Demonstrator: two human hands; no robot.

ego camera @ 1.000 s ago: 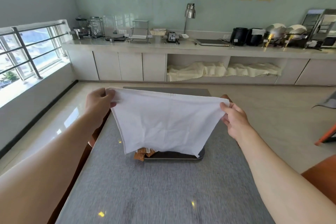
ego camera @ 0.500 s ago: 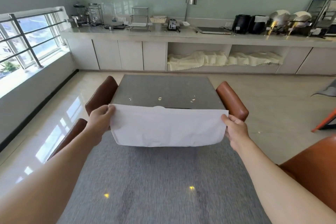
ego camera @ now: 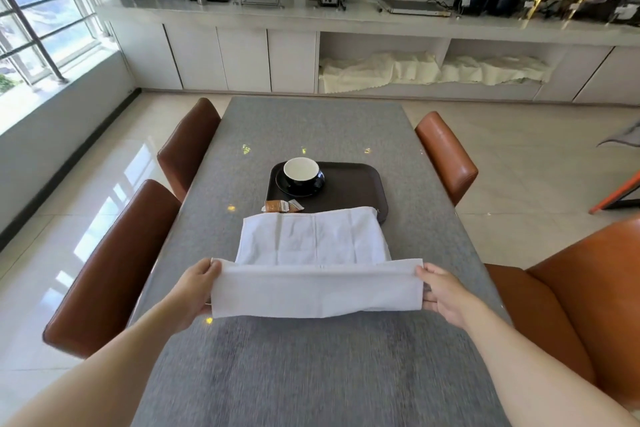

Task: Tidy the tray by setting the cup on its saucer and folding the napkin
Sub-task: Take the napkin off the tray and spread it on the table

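Left hand (ego camera: 195, 288) and right hand (ego camera: 441, 293) are pinching opposite ends of the napkin (ego camera: 313, 265), keeping the folded edge taut for an even crease; beyond the grip, its far half is lying on the table (ego camera: 311, 374), reaching the tray (ego camera: 349, 189).

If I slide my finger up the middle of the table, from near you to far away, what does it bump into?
napkin → brown packets → tray → cup on its saucer. The left hand and right hand hold the napkin's near corners.
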